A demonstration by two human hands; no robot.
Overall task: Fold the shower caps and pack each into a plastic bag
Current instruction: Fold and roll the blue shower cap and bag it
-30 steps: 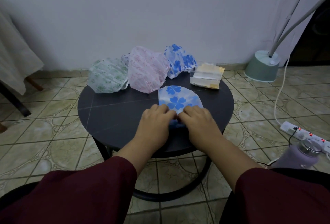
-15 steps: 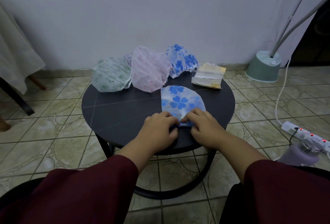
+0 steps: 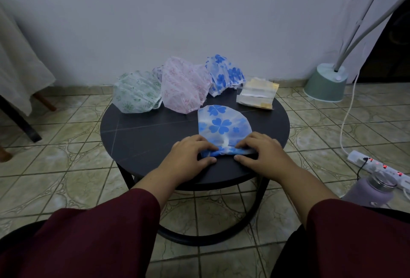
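Four shower caps (image 3: 224, 123) (two blue-flowered), one stack of plastic bags (image 3: 257, 94).

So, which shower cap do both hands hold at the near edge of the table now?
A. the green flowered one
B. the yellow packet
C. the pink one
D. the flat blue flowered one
D: the left hand and right hand pinch the rolled near edge of the flat blue flowered cap; the others lie untouched behind.
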